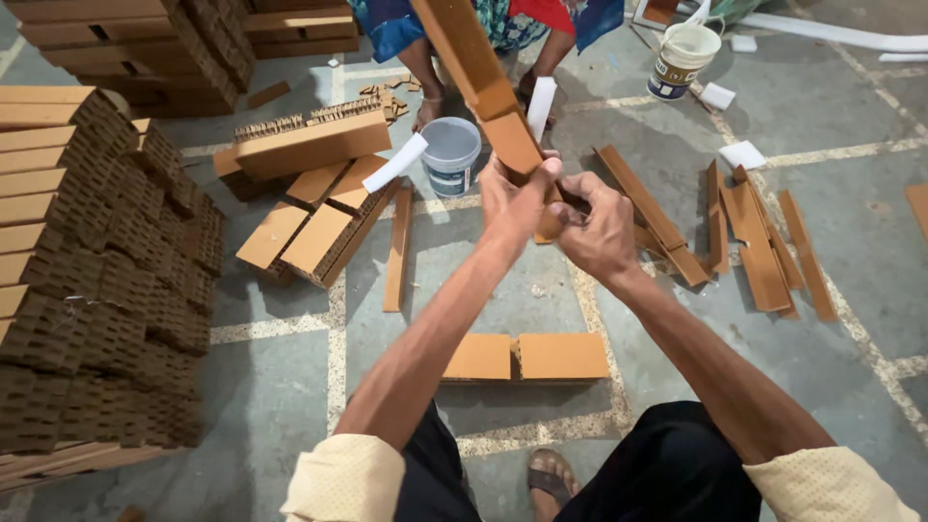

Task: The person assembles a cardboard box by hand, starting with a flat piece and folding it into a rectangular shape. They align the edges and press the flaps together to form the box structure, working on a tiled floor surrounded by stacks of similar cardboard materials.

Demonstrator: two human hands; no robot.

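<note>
Grey concrete floor (271, 406) with pale inlaid lines fills the view, and brown honeycomb cardboard lies all over it. Both of the person's arms reach forward from cream sleeves. The left hand (515, 198) is curled tight round the lower end of a long brown cardboard channel (474, 68), thumb pressed against its side. The channel rises from the hands, tilted away toward the top edge of the view, so it is held in the air above the floor, in the upper middle of the frame. The right hand (597, 227) is bent close against the same lower end, fingers folded in on it; how firmly they pinch it cannot be told, since the knuckles hide the contact.

Just beyond the hands stands a grey plastic bucket (450, 155) with a white strip (394, 162) leaning on its rim. A second white strip (541, 106) stands beside the channel. Two flat cardboard blocks (527, 356) lie side by side on the floor below the wrists. A tall stack of honeycomb blocks (87, 280) fills the left side, and loose flat pieces (309, 232) lie near it. Cardboard channel pieces (754, 242) are scattered at right. A white bucket (681, 60) sits at the top, near another person (483, 24) whose legs and bright clothing show
</note>
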